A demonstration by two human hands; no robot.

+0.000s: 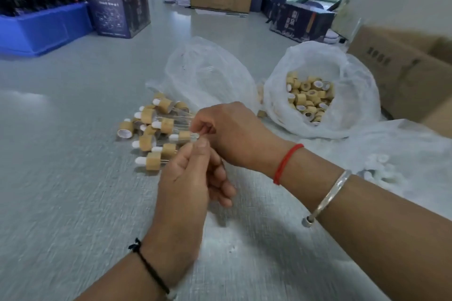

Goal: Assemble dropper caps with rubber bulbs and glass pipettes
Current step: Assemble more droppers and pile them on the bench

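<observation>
1. Seemingly mid-assembly, the left hand and right hand meet fingertip to fingertip, each pinching something thin, probably a glass pipette; the blur hides it.
2. Finished droppers lie heaped just beyond the hands, likely within reach for dropping off.
3. Bamboo caps fill an open bag to the right; the clear bag holds contents too faint to make out.
</observation>
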